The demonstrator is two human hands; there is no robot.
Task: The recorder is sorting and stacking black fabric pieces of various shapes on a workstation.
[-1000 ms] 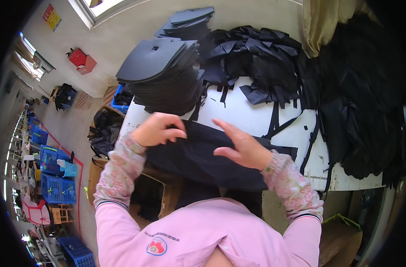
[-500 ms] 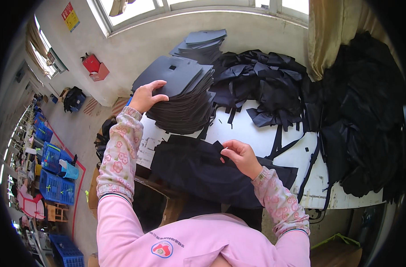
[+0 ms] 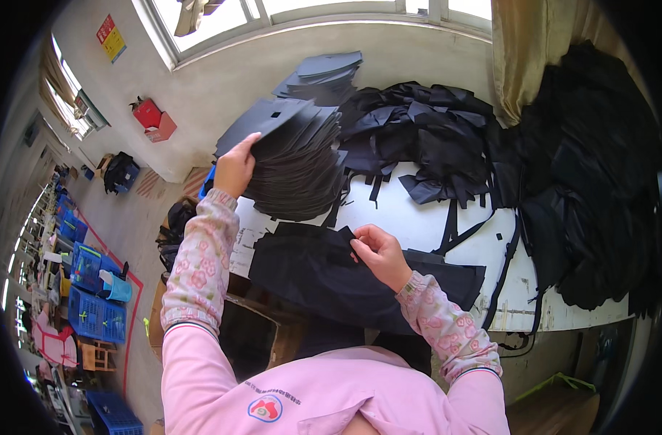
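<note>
1. nearest the camera, a person in a pink top with floral sleeves leans over a white worktable, both forearms coming up from the lower edge.
2. a black fabric piece lies flat on the near part of the table, draping a little over its front edge, directly in front of the person.
3. the right hand rests on that black fabric piece, fingers pinched together on a small fold near its upper edge.
4. the left hand reaches farther out to the person's left, its fingers closed on the edge of the top sheet of a stack of dark stiff panels; that top sheet is lifted and tilted.
5. the stack sits on the far-left part of the table, fanned and sagging, just beyond the fabric piece.
6. past the middle of the table, a heap of black fabric and straps spreads out, with loose straps trailing across the white surface.
7. at the right, a large dark pile of material covers the table's end.
8. farther back, a second pile of dark panels sits near the wall under a window.
9. on the floor at far left stand blue plastic crates.
</note>
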